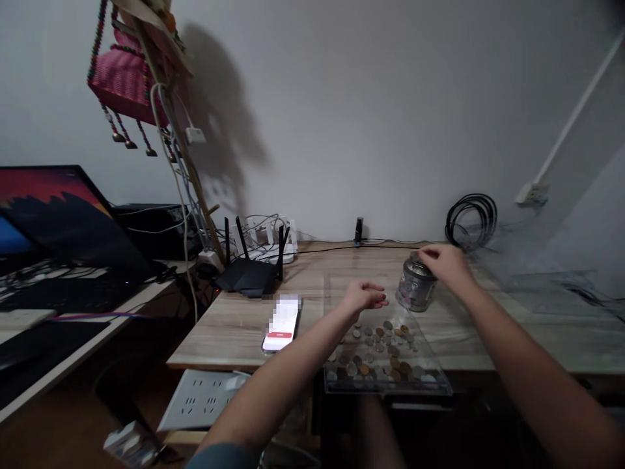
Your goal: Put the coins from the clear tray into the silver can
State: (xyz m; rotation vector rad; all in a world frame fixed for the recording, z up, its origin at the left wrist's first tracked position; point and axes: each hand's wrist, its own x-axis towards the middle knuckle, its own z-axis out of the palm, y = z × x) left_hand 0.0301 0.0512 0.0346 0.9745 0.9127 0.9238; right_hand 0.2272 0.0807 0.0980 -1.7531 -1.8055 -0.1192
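A clear plastic tray [437, 385] lies at the front edge of a wooden desk [234, 326] and holds several coins [378, 355] of mixed colour. Just behind it stands a small glass jar [415, 288] with coins inside. My right hand [446, 264] rests over the jar's mouth, fingers curled at its rim. My left hand [364, 296] hovers above the far end of the tray, fingers drawn together; whether a coin sits in them is too small to tell.
A phone [282, 322] with a lit screen lies left of the tray. A black router [249, 273] and a white power strip [266, 244] stand behind it. An open laptop [63, 234] sits far left. Coiled black cable [471, 218] hangs at the wall.
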